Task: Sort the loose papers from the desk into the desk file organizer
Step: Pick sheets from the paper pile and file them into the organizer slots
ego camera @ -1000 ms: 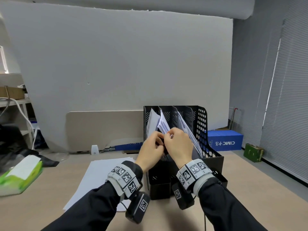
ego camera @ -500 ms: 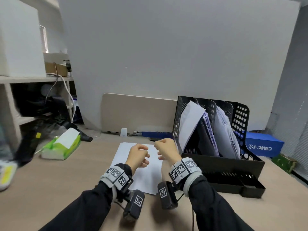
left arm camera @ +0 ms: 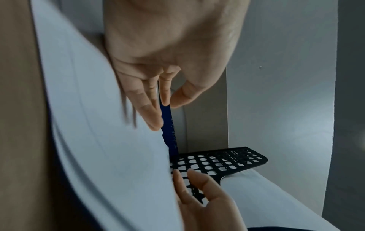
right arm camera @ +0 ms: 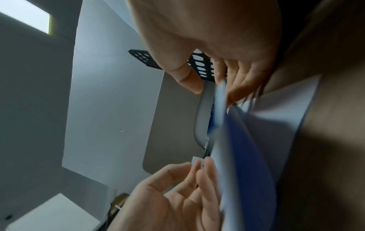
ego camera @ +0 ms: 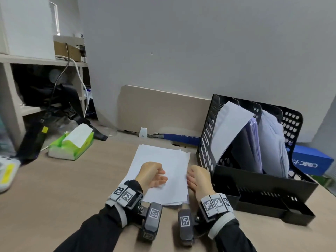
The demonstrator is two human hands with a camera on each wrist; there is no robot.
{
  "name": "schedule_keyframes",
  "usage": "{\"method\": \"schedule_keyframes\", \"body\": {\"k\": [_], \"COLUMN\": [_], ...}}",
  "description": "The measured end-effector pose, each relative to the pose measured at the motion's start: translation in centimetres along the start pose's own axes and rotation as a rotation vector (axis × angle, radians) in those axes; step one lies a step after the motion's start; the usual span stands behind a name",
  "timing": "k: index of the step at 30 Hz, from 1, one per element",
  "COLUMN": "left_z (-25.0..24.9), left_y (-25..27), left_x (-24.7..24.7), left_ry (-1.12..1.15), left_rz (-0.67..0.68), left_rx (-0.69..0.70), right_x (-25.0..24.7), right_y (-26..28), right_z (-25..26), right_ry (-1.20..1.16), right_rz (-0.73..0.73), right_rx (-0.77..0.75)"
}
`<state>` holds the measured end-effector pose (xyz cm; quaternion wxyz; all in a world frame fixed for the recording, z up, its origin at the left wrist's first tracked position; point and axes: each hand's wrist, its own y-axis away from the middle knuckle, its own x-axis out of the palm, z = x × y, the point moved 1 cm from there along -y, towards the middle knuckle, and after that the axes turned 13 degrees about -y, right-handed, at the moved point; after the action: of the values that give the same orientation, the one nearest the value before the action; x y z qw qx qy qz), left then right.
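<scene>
Two loosely spread hands, left hand (ego camera: 151,174) and right hand (ego camera: 199,180), flank flat white papers (ego camera: 163,160) beside a perforated black organizer (ego camera: 206,142).

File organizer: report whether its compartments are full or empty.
Partly filled. The black file organizer holds upright white sheets in its compartments, with room left; a paper stack remains flat on the desk.

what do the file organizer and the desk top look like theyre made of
File organizer: apparently black plastic, possibly coated metal; matte, its side walls punched with rows of holes. Desk top: seemingly wood-look laminate, beige-brown, smooth, low sheen; no grain is clear enough to say real wood.
</scene>
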<state>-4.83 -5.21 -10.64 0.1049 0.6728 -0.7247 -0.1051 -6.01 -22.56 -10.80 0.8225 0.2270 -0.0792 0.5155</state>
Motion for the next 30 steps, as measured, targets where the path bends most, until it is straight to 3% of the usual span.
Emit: {"method": "schedule_keyframes", "body": {"k": [2, 8, 11, 16, 23, 26, 30], "left_z": [0.1, 0.0, 0.3, 0.5, 0.4, 0.4, 0.5], "left_y": [-0.2, 0.8, 0.6, -0.1, 0.2, 0.4, 0.2], "left_x": [0.0, 0.7, 0.8, 0.2, 0.1, 0.2, 0.3], "left_ry": [-0.028, -0.177, -0.175, -0.144, -0.042, -0.062, -0.125], "left_rz": [0.045, 0.266, 0.215, 0.032, 0.093, 0.091, 0.051], "left_rx": [0.002, 0.072, 0.092, 0.055, 0.028, 0.044, 0.073], "right_x": [-0.1, 0.1, -0.1, -0.8, -1.0, -1.0, -1.0], "right_y": [0.4, 2.3, 3.1, 1.9, 1.2, 1.4, 1.4], "right_z": [0.1, 0.3, 0.4, 0.2, 0.3, 0.6, 0.0], "right_ry": [-0.035, 0.148, 0.153, 0.146, 0.128, 0.155, 0.161], "right_rz": [0.055, 0.478, 0.548, 0.342, 0.178, 0.186, 0.237], "right_rx": [-0.003, -0.049, -0.058, -0.069, -0.199, -0.260, -0.114]}}
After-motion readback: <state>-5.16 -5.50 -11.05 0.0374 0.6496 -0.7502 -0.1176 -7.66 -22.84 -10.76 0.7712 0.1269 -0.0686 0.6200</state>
